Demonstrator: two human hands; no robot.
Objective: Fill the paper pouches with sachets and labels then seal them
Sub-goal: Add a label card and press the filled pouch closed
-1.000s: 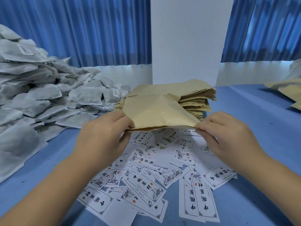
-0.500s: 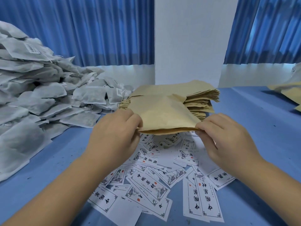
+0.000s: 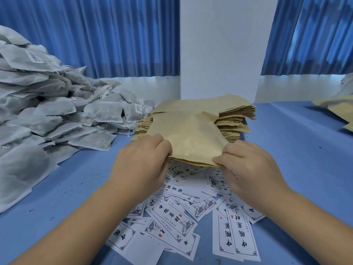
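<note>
Hands, seen from the head view, met at the near edge of a brown paper pouch (image 3: pixel 189 138), held just above the scattered labels (image 3: pixel 172 217) on the blue table (image 3: pixel 296 150). The left hand (image 3: pixel 141 165) pinched its left corner with curled fingers, and the right hand (image 3: pixel 248 175) pinched its right corner. Directly behind rose the stack of pouches (image 3: pixel 235 115), with grey sachets (image 3: pixel 47 115) heaped at the left.

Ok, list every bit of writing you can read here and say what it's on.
"中": large brush character on the white labels; the characters after it are too stylised and turned to read for sure.
Red seals on the labels: too small to read.
White tags on the sachets: print blurred, unreadable.
Paper pouch: no print visible.
</note>
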